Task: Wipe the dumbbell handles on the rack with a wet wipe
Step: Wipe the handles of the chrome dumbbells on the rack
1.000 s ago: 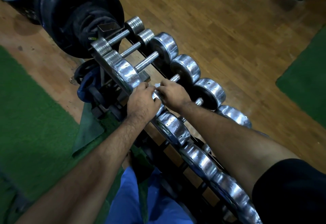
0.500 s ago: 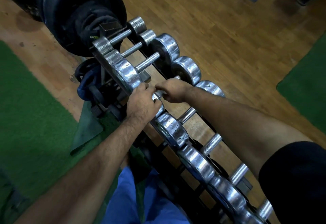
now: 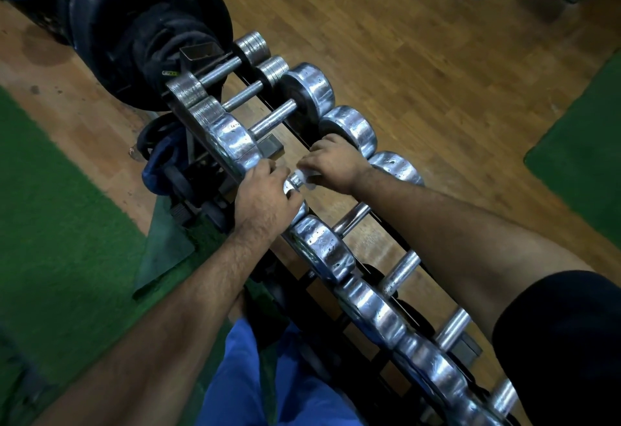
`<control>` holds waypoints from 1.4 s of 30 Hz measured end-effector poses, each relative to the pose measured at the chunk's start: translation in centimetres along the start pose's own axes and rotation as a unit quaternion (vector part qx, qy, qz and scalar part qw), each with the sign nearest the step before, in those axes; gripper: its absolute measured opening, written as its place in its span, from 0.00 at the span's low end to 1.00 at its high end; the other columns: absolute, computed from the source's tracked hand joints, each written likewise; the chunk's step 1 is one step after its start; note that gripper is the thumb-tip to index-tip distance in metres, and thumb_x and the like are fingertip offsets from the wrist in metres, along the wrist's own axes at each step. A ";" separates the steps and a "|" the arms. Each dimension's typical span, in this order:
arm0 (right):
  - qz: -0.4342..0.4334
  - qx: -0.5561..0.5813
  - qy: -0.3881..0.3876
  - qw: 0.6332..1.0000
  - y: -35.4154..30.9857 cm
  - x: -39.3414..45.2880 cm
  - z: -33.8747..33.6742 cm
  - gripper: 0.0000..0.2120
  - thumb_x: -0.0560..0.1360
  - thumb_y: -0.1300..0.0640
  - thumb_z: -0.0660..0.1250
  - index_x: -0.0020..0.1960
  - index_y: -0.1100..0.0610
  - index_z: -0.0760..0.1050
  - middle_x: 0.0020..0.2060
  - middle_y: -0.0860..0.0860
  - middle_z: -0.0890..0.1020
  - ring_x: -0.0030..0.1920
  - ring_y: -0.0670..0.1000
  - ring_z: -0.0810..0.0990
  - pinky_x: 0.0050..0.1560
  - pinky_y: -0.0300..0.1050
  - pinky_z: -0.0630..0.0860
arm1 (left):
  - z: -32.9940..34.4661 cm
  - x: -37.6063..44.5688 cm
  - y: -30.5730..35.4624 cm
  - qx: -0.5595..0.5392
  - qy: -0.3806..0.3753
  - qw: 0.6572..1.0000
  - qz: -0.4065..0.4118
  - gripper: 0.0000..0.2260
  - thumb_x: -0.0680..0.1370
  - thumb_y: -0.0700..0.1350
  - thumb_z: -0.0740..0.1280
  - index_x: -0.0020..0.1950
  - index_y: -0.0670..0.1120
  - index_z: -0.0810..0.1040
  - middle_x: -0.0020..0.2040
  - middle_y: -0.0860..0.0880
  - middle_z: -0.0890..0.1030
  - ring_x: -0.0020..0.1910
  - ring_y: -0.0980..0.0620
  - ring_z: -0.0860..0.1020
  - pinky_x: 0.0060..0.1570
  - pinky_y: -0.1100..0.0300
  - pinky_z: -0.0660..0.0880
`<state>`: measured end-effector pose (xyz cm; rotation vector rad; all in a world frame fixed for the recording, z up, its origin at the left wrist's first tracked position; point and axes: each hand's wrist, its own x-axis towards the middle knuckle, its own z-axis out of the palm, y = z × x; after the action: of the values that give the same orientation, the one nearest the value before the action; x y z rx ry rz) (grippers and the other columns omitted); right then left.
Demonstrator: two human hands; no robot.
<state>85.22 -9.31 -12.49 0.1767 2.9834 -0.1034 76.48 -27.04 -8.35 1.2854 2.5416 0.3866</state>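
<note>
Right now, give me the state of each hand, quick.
Left hand: curled over the near end of a dumbbell, gripping it.
Right hand: closed around the wet wipe on that dumbbell's handle.

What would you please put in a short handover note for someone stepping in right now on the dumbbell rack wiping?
Left hand: gripping the near head of the fourth dumbbell from the far end, steadying it.
Right hand: wrapped round that dumbbell's handle with the white wet wipe under the fingers.
Rack: dumbbells lie in a row; three bare handles sit beyond the hands, more nearer the person.
Done: cannot tell from this view which handles have been wiped.
Left: finish this handle, then move on to whichever handles are still unwiped.
</note>
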 end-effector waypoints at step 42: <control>0.048 -0.036 0.049 0.997 -2.5 -0.9 1.0 0.08 0.70 0.62 0.68 0.48 0.54 0.80 0.42 0.49 0.83 0.46 0.54 0.82 0.50 0.49 0.77 | -0.7 -0.4 0.1 0.062 0.005 0.997 0.037 0.20 0.76 0.54 0.65 0.66 0.47 0.78 0.63 0.45 0.75 0.62 0.46 0.72 0.62 0.49 0.69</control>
<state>85.98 -12.01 -13.14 0.3263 3.0645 0.0245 76.55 -27.34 -7.62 1.4294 2.5679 0.2537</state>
